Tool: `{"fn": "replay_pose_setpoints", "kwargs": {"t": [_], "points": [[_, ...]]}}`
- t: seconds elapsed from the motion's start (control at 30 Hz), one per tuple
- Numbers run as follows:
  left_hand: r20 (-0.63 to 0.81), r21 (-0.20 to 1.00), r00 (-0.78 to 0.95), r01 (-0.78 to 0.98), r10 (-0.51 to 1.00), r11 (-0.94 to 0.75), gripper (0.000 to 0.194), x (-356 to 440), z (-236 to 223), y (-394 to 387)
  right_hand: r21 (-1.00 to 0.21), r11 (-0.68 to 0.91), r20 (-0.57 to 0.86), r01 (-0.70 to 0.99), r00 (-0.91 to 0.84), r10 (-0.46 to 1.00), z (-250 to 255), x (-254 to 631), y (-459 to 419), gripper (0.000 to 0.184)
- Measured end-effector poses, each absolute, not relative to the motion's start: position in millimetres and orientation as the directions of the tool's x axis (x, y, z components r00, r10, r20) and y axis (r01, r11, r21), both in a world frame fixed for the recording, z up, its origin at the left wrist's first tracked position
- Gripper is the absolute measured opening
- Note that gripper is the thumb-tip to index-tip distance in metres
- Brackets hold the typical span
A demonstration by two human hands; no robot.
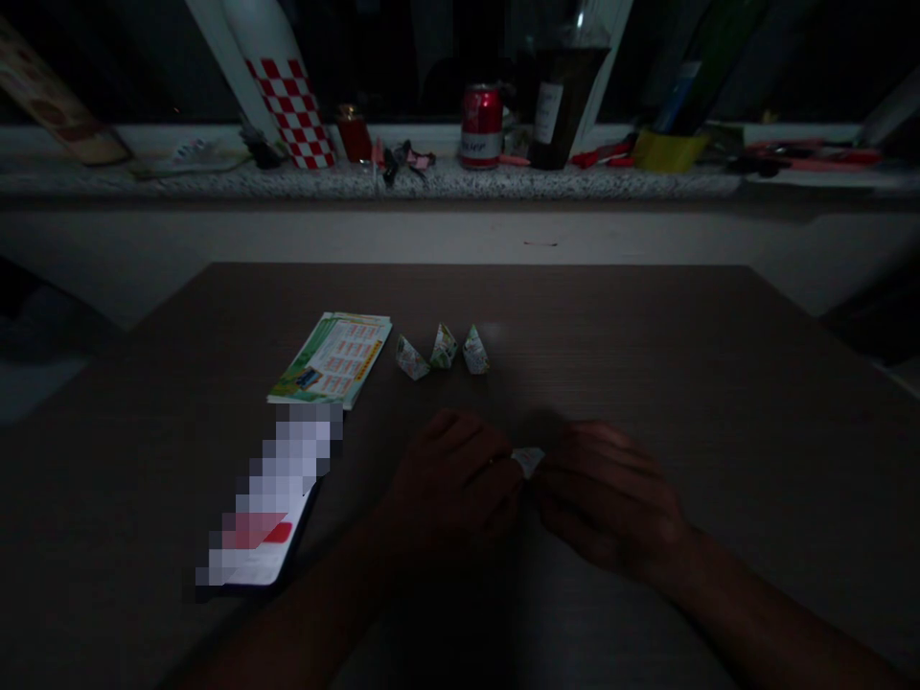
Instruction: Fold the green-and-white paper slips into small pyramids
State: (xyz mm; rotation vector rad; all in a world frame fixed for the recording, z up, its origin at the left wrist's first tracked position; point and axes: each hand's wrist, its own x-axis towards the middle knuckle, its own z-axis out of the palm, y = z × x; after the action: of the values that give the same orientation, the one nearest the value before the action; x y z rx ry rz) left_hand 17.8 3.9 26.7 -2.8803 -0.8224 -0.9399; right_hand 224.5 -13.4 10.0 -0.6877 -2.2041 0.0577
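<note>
Between my two hands, low over the table (719,383), is a small piece of folded paper (529,461), pale and partly hidden by fingers. My left hand (460,470) pinches its left side, the fingers curled. My right hand (610,489) grips the right side with its fingers bent together. Beyond my hands, three small folded paper pieces stand in a row: a left one (412,358), a middle one (444,346) and a right one (475,351). They carry a green and white print. The light is dim, so finger details are hard to see.
A stack of printed leaflets (334,359) lies to the left, with a lit phone (263,565) nearer me. On the granite windowsill (446,182) stand a checkered bottle (294,105), a red can (481,126), a dark bottle (561,110) and a yellow holder (670,151).
</note>
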Motion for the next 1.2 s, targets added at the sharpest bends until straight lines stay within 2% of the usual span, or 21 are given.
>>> {"fn": "replay_pose_setpoints", "kwargs": {"t": [0.17,0.47,0.6,0.8,0.83,0.93,1.07,1.2], "points": [[0.540,0.141,0.690,0.492,0.483,-0.859,0.016,22.3,25.8,3.7,-0.257,0.843,0.660,0.473,-0.551,0.510,11.4,223.6,-15.3,0.009],[0.604,0.142,0.600,0.567,0.525,-0.811,0.011,20.0,29.4,6.3,-0.209,0.845,0.728,0.492,-0.500,0.470,15.8,223.6,-17.2,0.014],[0.575,0.170,0.550,0.644,0.606,-0.746,0.007,4.8,31.5,17.5,-0.216,0.833,0.751,0.509,-0.459,0.475,22.9,226.2,-18.5,0.016],[0.605,0.219,0.465,0.683,0.646,-0.697,0.004,-9.4,30.4,21.1,-0.232,0.805,0.751,0.546,-0.426,0.505,33.0,229.4,-18.7,0.018],[0.607,0.233,0.474,0.661,0.637,-0.713,0.001,-8.3,30.5,19.0,-0.237,0.809,0.750,0.538,-0.428,0.504,33.0,228.9,-18.1,0.018],[0.616,0.241,0.519,0.592,0.593,-0.769,0.018,-1.9,30.4,12.9,-0.263,0.817,0.756,0.513,-0.416,0.505,30.5,226.5,-15.5,0.016],[0.588,0.230,0.593,0.529,0.550,-0.817,0.004,3.4,28.7,12.0,-0.314,0.798,0.743,0.514,-0.390,0.544,24.5,224.4,-11.5,0.018],[0.553,0.177,0.646,0.526,0.526,-0.832,0.010,6.0,28.0,12.6,-0.326,0.769,0.722,0.550,-0.381,0.578,18.6,224.6,-9.4,0.020]]}}
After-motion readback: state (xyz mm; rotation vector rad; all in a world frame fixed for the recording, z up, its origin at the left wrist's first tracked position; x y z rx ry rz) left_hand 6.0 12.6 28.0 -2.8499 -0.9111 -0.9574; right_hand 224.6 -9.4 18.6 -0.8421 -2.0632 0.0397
